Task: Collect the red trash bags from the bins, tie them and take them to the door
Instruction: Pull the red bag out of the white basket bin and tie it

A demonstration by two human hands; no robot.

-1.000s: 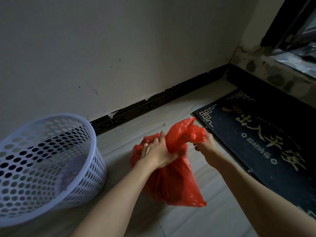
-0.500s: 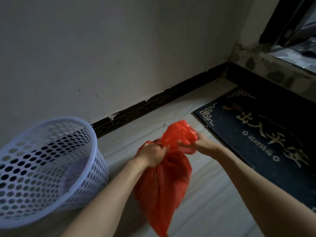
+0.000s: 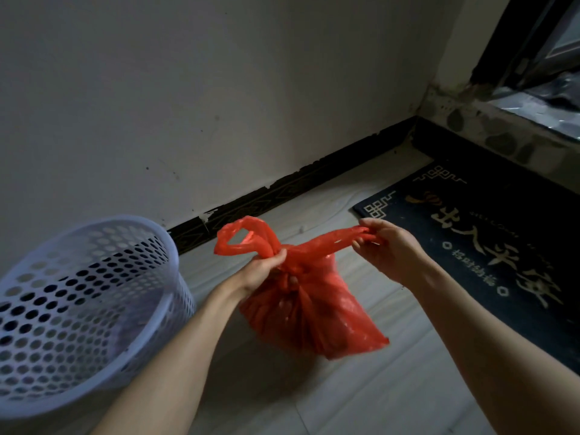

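Note:
A red trash bag hangs just above the pale floor in the middle of the head view. My left hand grips the bag's gathered neck, and one red handle loops up to the left of it. My right hand pinches the other handle, which is stretched taut to the right. The two handles cross at the neck. A pale blue perforated bin stands at the left, with no bag in it.
A white wall with a dark skirting board runs behind the bag. A dark doormat with pale characters lies at the right, before a stone threshold and dark door frame.
The bunched bag top has been drawn out into two handles. My right hand has pulled one handle out to the right, and my left hand has shifted to the neck.

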